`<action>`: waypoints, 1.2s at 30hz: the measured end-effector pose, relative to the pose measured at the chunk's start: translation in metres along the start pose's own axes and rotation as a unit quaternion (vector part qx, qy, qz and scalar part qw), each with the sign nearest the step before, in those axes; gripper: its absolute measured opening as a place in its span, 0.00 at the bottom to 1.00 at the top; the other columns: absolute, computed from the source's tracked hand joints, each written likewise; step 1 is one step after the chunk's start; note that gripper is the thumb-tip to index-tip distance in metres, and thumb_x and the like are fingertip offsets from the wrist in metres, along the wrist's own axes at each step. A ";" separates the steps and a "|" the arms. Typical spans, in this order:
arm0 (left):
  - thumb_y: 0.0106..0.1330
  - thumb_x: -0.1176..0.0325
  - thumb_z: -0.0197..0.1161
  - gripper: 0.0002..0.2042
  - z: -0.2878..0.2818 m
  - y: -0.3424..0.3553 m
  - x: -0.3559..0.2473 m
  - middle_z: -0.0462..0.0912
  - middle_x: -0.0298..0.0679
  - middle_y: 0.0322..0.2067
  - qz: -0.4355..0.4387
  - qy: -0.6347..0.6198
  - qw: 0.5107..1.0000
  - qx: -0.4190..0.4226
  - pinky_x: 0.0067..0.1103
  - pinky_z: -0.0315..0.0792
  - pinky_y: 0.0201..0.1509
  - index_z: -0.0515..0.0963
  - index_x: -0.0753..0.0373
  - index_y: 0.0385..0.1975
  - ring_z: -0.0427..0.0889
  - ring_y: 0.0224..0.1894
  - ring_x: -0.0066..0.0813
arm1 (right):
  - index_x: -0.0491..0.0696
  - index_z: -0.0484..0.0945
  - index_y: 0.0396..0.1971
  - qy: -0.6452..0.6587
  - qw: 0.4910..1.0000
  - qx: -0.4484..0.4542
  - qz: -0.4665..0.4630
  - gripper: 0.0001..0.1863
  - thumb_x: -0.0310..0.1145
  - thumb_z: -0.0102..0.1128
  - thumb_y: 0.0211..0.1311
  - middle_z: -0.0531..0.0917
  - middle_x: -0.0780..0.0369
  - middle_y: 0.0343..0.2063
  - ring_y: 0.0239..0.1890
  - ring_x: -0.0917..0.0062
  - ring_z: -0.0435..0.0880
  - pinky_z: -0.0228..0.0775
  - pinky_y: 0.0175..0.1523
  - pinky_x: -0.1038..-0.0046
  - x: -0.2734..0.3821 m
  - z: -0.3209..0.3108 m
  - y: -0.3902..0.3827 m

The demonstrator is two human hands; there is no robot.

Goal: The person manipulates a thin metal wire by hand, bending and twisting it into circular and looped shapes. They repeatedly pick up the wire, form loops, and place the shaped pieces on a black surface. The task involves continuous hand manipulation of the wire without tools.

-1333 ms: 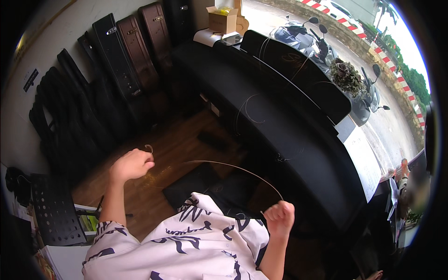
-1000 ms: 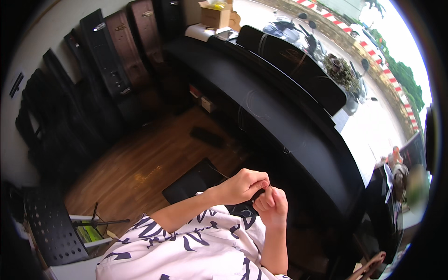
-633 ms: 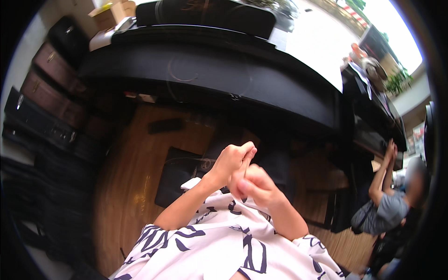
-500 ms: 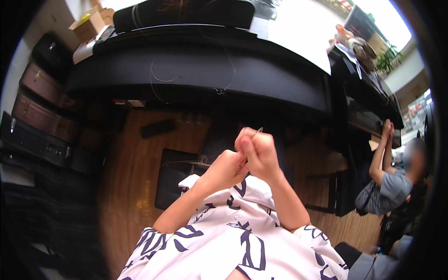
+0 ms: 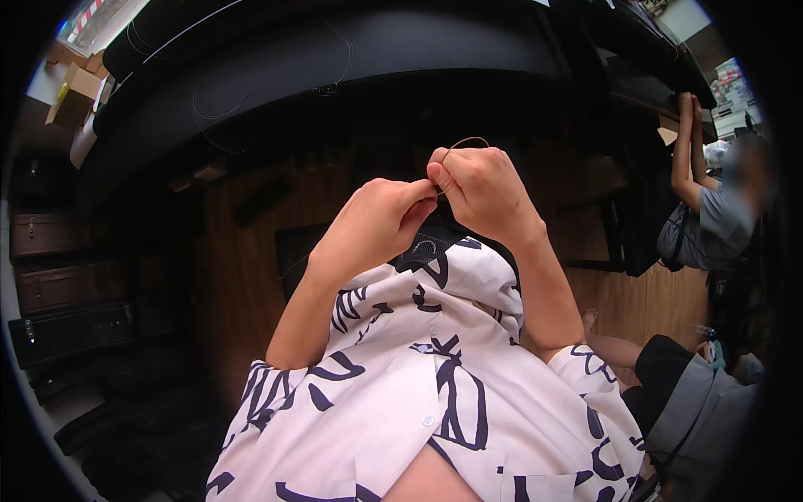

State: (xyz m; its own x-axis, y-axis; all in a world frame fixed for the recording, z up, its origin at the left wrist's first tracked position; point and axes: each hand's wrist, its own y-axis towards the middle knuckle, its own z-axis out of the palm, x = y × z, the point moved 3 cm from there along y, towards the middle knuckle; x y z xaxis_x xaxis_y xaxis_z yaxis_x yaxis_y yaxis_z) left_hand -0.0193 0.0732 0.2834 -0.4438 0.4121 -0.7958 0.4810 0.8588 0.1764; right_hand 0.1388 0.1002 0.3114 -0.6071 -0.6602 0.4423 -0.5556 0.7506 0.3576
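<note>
My left hand and my right hand meet above my white, black-patterned shirt, their fingers closed on a thin tan string. The string arches over my right hand and passes between both pinches. Behind and below my hands, a dark pad or bag lies low down, partly hidden by my arms and shirt.
A long black counter spans ahead, with loose string coils. Instrument cases and cardboard boxes line the left. At right one person reaches to a black cabinet; another is low beside me on the wooden floor.
My hands, apart earlier, have come together on the string and risen in the picture. My view has swung rightward and down, bringing the two people at right into sight.
</note>
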 end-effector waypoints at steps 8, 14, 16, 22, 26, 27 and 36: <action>0.68 0.64 0.64 0.15 0.014 -0.063 0.131 0.70 0.40 0.13 -0.215 -0.053 0.971 0.086 0.25 0.62 0.24 0.79 0.72 0.25 0.64 0.17 0.24 | 0.41 0.74 0.18 -0.017 0.975 0.187 0.116 0.18 0.33 0.55 0.70 0.76 0.54 0.15 0.23 0.58 0.78 0.70 0.32 0.61 -0.024 0.053 -0.033; 0.62 0.63 0.70 0.24 -0.055 -0.218 0.317 0.60 0.38 0.09 -0.347 0.134 0.919 -0.134 0.26 0.57 0.21 0.67 0.67 0.10 0.58 0.16 0.20 | 0.41 0.77 0.18 -0.016 0.942 0.328 0.065 0.19 0.35 0.57 0.69 0.78 0.53 0.17 0.24 0.57 0.79 0.72 0.34 0.60 -0.043 0.095 -0.030; 0.62 0.63 0.70 0.24 -0.059 -0.248 0.352 0.61 0.40 0.09 -0.372 0.145 0.898 -0.183 0.27 0.59 0.22 0.67 0.68 0.09 0.60 0.16 0.22 | 0.42 0.78 0.18 0.019 0.931 0.363 0.025 0.19 0.35 0.58 0.69 0.78 0.53 0.16 0.25 0.57 0.80 0.73 0.35 0.60 -0.045 0.110 -0.028; 0.62 0.59 0.67 0.15 0.007 -0.314 0.436 0.86 0.55 0.27 -0.474 0.128 0.827 -0.275 0.34 0.77 0.39 0.85 0.69 0.32 0.89 0.38 0.43 | 0.41 0.79 0.19 0.022 0.930 0.365 -0.044 0.19 0.35 0.59 0.69 0.79 0.52 0.16 0.24 0.56 0.81 0.75 0.34 0.60 -0.046 0.156 -0.009; 0.61 0.59 0.67 0.15 0.006 -0.301 0.427 0.84 0.54 0.25 -0.492 0.118 0.821 -0.263 0.33 0.76 0.37 0.85 0.68 0.29 0.88 0.34 0.42 | 0.40 0.78 0.18 0.058 0.934 0.350 -0.035 0.19 0.35 0.59 0.69 0.77 0.53 0.14 0.21 0.57 0.79 0.72 0.31 0.60 -0.043 0.152 0.007; 0.61 0.59 0.68 0.15 -0.001 -0.289 0.414 0.84 0.54 0.24 -0.488 0.116 0.824 -0.265 0.33 0.76 0.36 0.85 0.68 0.28 0.88 0.32 0.41 | 0.40 0.77 0.17 0.068 0.937 0.341 -0.031 0.19 0.35 0.59 0.69 0.76 0.53 0.14 0.20 0.58 0.78 0.71 0.30 0.61 -0.042 0.143 0.013; 0.65 0.62 0.66 0.11 -0.056 -0.142 0.211 0.85 0.42 0.37 -0.309 0.335 0.889 -0.040 0.38 0.67 0.63 0.84 0.62 0.40 0.82 0.50 0.39 | 0.42 0.67 0.13 0.279 0.942 0.189 -0.001 0.26 0.37 0.59 0.71 0.59 0.66 0.10 0.14 0.83 0.54 0.48 0.21 0.72 -0.052 0.085 0.049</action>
State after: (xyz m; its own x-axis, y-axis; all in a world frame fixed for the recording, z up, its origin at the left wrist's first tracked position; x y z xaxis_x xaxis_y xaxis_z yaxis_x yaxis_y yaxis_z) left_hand -0.2242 0.0553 0.1229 -0.9683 -0.0794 -0.2370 -0.0537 0.9921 -0.1131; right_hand 0.0950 0.1692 0.2362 -0.2721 -0.4642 0.8429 -0.7824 0.6166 0.0870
